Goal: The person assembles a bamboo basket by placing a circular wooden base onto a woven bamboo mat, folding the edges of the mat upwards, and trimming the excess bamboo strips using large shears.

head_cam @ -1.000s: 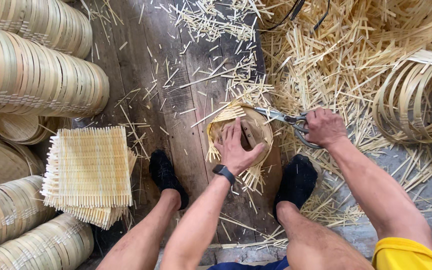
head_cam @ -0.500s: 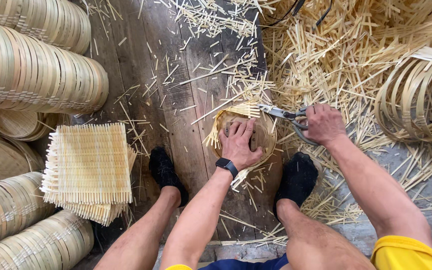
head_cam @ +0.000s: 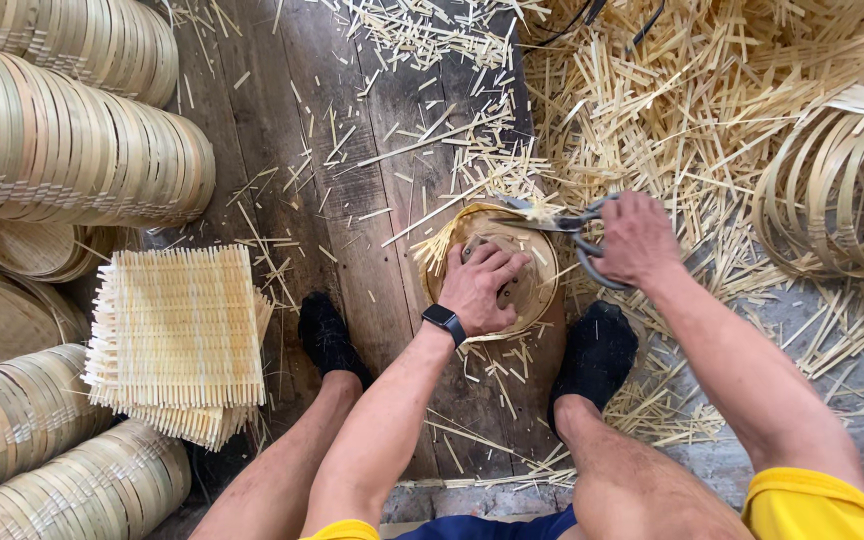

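Two hands: left (head_cam: 487, 285) flat on round bamboo tray (head_cam: 542, 290), right (head_cam: 632, 238) clenched around scissors (head_cam: 552, 215).

The round bamboo tray (head_cam: 497, 268) has turned under the left hand (head_cam: 480, 287): the fringe of untrimmed strip ends, earlier wide along its left and far-left edge, is now shorter, showing only at the left rim. The shears (head_cam: 552, 222) in the right hand (head_cam: 634, 238) have shifted slightly along the far rim.

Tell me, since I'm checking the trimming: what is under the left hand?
The left hand presses flat on a round woven bamboo mat set in a hoop. The mat's centre is covered by the palm; only its rim and trimmed strip ends show.
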